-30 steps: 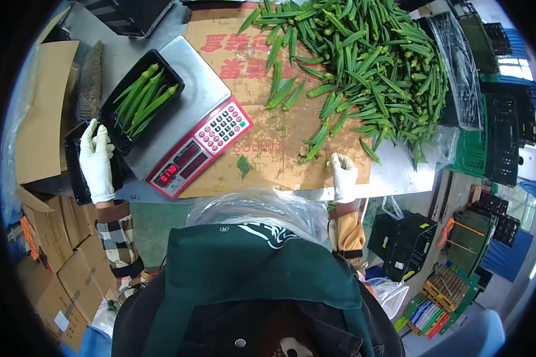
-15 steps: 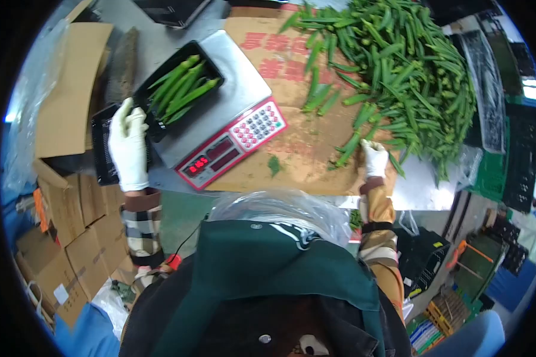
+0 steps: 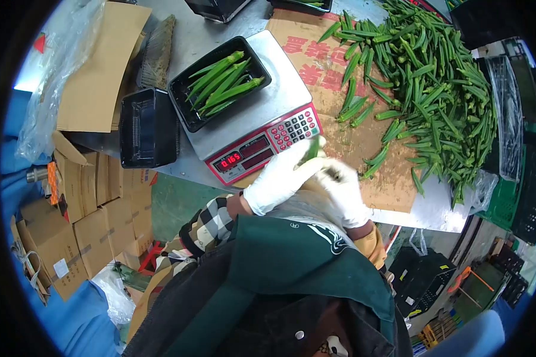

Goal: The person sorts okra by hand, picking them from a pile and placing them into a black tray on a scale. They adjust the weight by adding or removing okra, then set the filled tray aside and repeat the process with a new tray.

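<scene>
scale (image 3: 262,128): red digits 0.165, black tray (image 3: 174,92) of okra on top
cardboard sheet (image 3: 336,140): red characters, too blurred
apron (image 3: 307,259): white lettering, ® mark
left hand (image 3: 280,177): grasping okra pod (image 3: 311,150), near keypad (image 3: 292,130)
right hand (image 3: 343,191): fingers curled beside left hand, grip can't tell

The flat metal weighing scale (image 3: 286,83) is silver-topped, red-framed, with red digits. On it, the black rectangular plastic tray (image 3: 187,114) shows light-and-dark green okra pods (image 3: 220,83). Right of the scale, brown flat cardboard (image 3: 339,146) bears red print. Below the scale, white gloves cover both hands (image 3: 280,179); the left sleeve (image 3: 213,219) is black-and-white checked.
</scene>
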### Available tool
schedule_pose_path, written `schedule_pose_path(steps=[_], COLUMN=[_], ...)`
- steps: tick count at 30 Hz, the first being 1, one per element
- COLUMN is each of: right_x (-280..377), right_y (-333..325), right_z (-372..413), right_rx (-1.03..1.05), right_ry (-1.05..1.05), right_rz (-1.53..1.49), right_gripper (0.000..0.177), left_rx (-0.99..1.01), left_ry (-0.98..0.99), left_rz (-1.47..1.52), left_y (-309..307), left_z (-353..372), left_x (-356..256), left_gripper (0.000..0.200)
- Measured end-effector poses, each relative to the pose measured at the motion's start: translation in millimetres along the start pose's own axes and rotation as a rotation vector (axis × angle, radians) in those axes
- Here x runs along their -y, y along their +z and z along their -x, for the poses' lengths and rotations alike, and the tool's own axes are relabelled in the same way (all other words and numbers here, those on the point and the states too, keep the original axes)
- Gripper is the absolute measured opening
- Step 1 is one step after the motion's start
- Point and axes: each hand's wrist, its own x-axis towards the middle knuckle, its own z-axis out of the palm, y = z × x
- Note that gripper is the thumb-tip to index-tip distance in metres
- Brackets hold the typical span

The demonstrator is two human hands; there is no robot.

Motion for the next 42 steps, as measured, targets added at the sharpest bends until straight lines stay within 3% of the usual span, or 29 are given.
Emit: schedule_pose_path(steps=[2, 3, 4, 5, 6, 7, 8, 10, 12, 13, 16, 17, 18, 20, 21, 22, 24, 27, 31, 34, 37, 38, 40, 41, 42], right_x=[-1, 3, 2, 0, -2, -13, -22, -26, -34, -41, -64, -76, -80, -85, -86, -87, -88, -93, -100, -102, -108, -110, -112, -114, -114], right_y=[13, 12, 10, 7, 2, -5, -13, -19, -22, -22, -23, -27, -27, -26, -25, -23, -21, -21, -24, -23, -25, -26, -26, -26, -26], right_z=[1, 1, 1, 1, 1, 0, -1, 2, 4, 7, 13, 15, 17, 21, 22, 21, 22, 21, 20, 21, 22, 23, 23, 22, 21], right_rx=[0.059, 0.067, 0.001, -0.066, -0.131, -0.174, -0.192, -0.217, -0.218, -0.222, -0.231, -0.197, -0.182, -0.148, -0.133, -0.126, -0.110, -0.111, -0.114, -0.130, -0.142, -0.148, -0.154, -0.153, -0.151], right_ry=[-0.059, -0.038, 0.000, 0.037, 0.075, 0.081, 0.081, 0.087, 0.096, 0.103, 0.125, 0.126, 0.155, 0.214, 0.221, 0.211, 0.194, 0.188, 0.177, 0.135, 0.138, 0.136, 0.137, 0.140, 0.141], right_rz=[0.034, 0.123, 0.083, 0.044, 0.007, -0.041, -0.054, -0.094, -0.098, -0.103, 0.018, 0.095, 0.089, 0.076, 0.097, 0.117, 0.162, 0.141, 0.172, 0.216, 0.205, 0.202, 0.203, 0.208, 0.214], right_gripper=[0.025, 0.025, 0.025, 0.024, 0.024, 0.023, 0.023, 0.023, 0.022, 0.022, 0.023, 0.024, 0.024, 0.025, 0.026, 0.026, 0.027, 0.030, 0.031, 0.031, 0.030, 0.030, 0.030, 0.030, 0.029], left_rx=[-0.015, -0.104, -0.182, -0.384, -0.538, -0.662, -0.756, -0.735, -0.761, -0.801, -0.999, -0.984, -0.892, -0.780, -0.762, -0.770, -0.734, -0.910, -0.947, -0.992, -0.970, -0.955, -0.947, -0.814, -0.723], left_ry=[0.093, 0.331, 0.210, 0.205, 0.359, 0.338, 0.409, 0.399, 0.341, 0.342, 0.216, 0.123, -0.042, -0.199, -0.222, -0.296, -0.089, -0.072, -0.098, -0.147, 0.001, -0.086, 0.039, 0.205, -0.224], left_rz=[-0.251, -0.478, -0.262, -0.400, -0.487, -0.467, -0.634, -0.881, -0.778, -0.704, -0.963, -0.895, -0.652, -0.162, -0.153, -0.172, -0.223, -1.135, -0.972, -0.947, -0.939, -0.781, -0.559, -0.307, -0.149], left_y=[-13, -27, -39, -51, -66, -81, -95, -127, -151, -159, -183, -194, -178, -182, -182, -179, -180, -177, -173, -164, -165, -159, -183, -192, -175], left_z=[0, -3, -5, -10, -16, -21, -24, -22, -19, -16, 3, 10, 15, 20, 20, 20, 15, 8, -16, -30, -24, -18, -9, -7, 3], left_x=[-5, 0, -3, -11, -19, -20, -26, -24, -19, -18, -4, 12, -9, 20, 21, 14, 23, 18, 13, 7, 4, -5, 37, 53, 8], left_gripper=[0.031, 0.027, 0.026, 0.026, 0.025, 0.025, 0.023, 0.023, 0.023, 0.024, 0.040, 0.049, 0.047, 0.045, 0.045, 0.047, 0.065, 0.092, 0.116, 0.114, 0.112, 0.105, 0.094, 0.075, 0.051])
